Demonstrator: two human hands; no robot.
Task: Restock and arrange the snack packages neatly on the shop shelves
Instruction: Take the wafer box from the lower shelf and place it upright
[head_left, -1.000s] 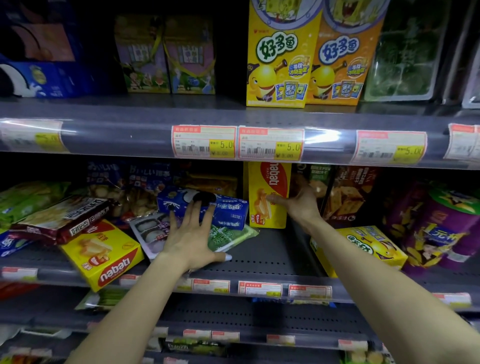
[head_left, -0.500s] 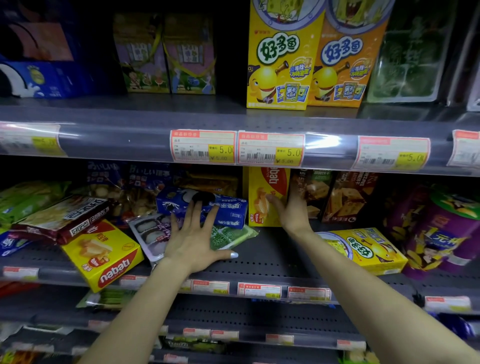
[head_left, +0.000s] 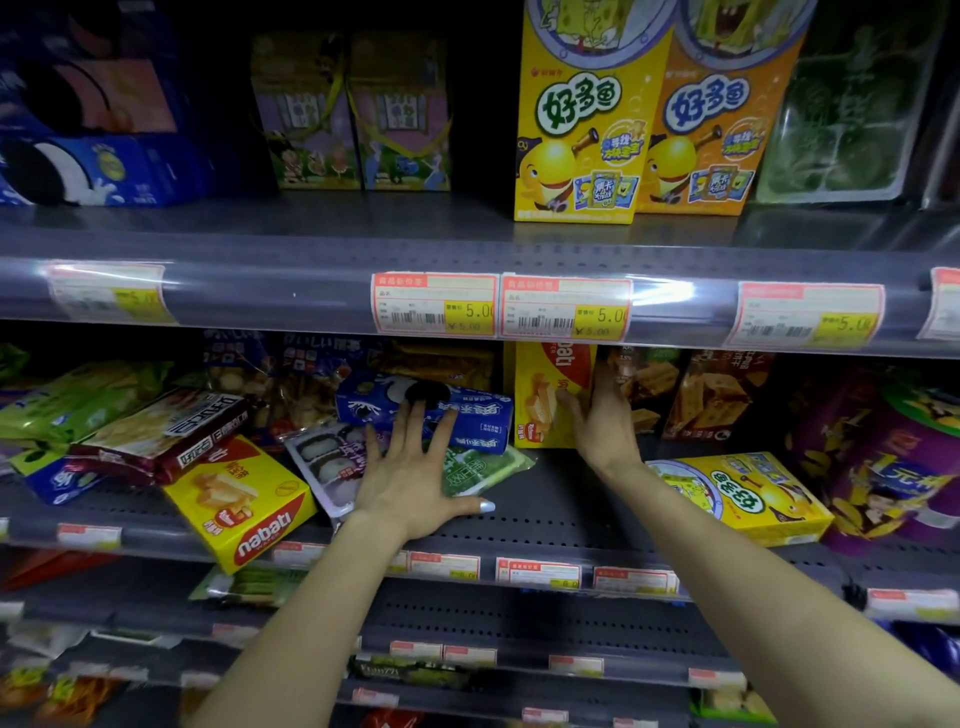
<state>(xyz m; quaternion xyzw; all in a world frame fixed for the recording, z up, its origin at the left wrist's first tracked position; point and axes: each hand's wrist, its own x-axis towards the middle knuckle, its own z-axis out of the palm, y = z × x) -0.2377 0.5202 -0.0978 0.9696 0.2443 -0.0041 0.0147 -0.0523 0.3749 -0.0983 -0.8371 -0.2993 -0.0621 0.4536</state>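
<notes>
Middle shelf (head_left: 545, 519), left to right: flat nabati box (head_left: 241, 501) at the front edge, overhanging; tray pack (head_left: 324, 460) with cookie box (head_left: 441, 410) lying on its rear; upright nabati box (head_left: 543, 395) behind; fish-cracker box (head_left: 748, 496) lying flat at right. Upper shelf (head_left: 311, 228): two tall boxes (head_left: 587, 130) side by side, right of centre.

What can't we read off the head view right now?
- Upright nabati box: top hidden by the shelf rail, right side by the right hand.
- Green pack: left part under the left hand.
- Price tags: small print blurred.
</notes>
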